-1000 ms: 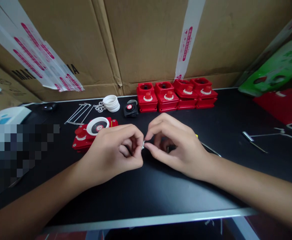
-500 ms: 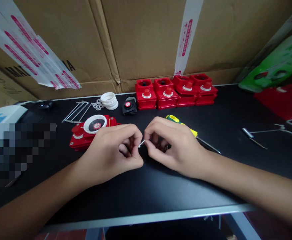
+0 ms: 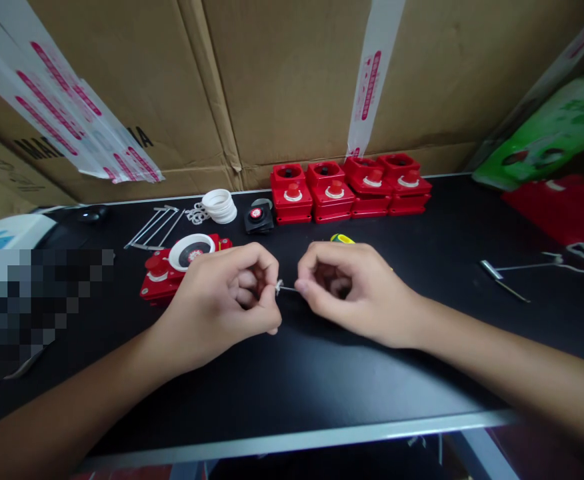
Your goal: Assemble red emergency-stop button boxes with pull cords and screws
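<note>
Okay, we pinched one thin pin between left hand and right hand fingertips; four red housings sat behind, one red unit beside us.

Left hand and right hand pinch a thin metal pin between them above the black table. Behind: a red unit, white rings, red housings, cardboard boxes.
</note>
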Demonstrator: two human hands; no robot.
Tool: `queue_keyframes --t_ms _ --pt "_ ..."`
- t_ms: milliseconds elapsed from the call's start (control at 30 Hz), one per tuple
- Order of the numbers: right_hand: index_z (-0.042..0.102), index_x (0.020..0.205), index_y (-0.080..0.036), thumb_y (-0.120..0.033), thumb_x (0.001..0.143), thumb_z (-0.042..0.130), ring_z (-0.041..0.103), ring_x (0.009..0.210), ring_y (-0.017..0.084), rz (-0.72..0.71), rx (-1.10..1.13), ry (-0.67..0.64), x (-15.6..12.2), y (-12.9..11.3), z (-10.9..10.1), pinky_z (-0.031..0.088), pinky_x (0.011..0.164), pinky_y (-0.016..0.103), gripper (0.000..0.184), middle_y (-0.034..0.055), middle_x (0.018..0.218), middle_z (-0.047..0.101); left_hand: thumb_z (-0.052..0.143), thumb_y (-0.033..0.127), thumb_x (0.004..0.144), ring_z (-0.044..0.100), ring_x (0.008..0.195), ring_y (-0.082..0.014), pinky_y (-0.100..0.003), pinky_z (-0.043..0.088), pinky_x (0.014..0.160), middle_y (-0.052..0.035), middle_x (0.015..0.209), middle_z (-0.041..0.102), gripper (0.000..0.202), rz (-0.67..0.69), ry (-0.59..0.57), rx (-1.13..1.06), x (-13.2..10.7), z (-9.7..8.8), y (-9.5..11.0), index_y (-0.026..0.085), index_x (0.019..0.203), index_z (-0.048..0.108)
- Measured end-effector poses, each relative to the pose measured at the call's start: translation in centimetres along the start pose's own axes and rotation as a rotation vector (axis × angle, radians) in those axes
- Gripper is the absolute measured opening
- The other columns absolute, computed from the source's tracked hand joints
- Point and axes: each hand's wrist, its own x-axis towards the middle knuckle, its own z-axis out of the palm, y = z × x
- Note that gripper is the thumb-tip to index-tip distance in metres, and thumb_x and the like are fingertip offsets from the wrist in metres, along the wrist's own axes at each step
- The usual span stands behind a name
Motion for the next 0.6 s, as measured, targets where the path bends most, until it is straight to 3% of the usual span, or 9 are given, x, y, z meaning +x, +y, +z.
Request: queue_keyframes --t_ms 167,333,400,600 --pt "0.07 0.091 -0.016 -0.023 0.088 0.081 0.054 0.055 0.005 0.065 0.205 -0.041 -0.3 -0.3 1.3 0.044 0.046 0.016 0.013 -0.0025 0.076 0.065 0.071 0.016 0.081 0.079 0.058 -0.017 -0.018 0.062 0.057 0.0026 0.064 0.073 0.014 -0.094 -0.032 -0.2 0.0 0.2 0.4 0.02 0.083 0.057" --pt "0.067 0.095 -0.017 -0.024 0.092 0.079 0.055 0.043 0.005 0.127 0.297 -0.014 -0.5 -0.2 1.7 0.044 0.037 0.016 0.015 -0.006 0.068 0.062 0.072 0.016 0.08 0.079 0.06 -0.0153 -0.017 0.063 0.061 0.0016 0.064 0.075 0.014 -0.142 -0.024 -0.278 0.1 0.5 0.6 0.018 0.081 0.059" --pt "0.065 0.095 -0.018 -0.022 0.092 0.077 0.056 0.045 0.006 0.061 0.209 0.03 -0.5 -0.1 1.7 0.045 0.037 0.016 0.013 -0.0051 0.07 0.062 0.072 0.017 0.08 0.079 0.059 -0.0149 -0.016 0.063 0.061 0.0005 0.062 0.076 0.015 -0.174 -0.027 -0.294 0.2 0.6 0.4 0.018 0.08 0.058" --pt "0.068 0.093 -0.017 -0.011 0.09 0.072 0.064 0.069 0.01 -0.316 -0.169 0.149 -0.5 0.2 1.5 0.052 0.053 0.018 0.008 0.0013 0.085 0.066 0.072 0.018 0.08 0.078 0.054 -0.0186 -0.019 0.063 0.052 0.0 0.06 0.075 0.016 -0.285 -0.065 -0.438 0.3 1.1 -0.1 0.019 0.081 0.056"
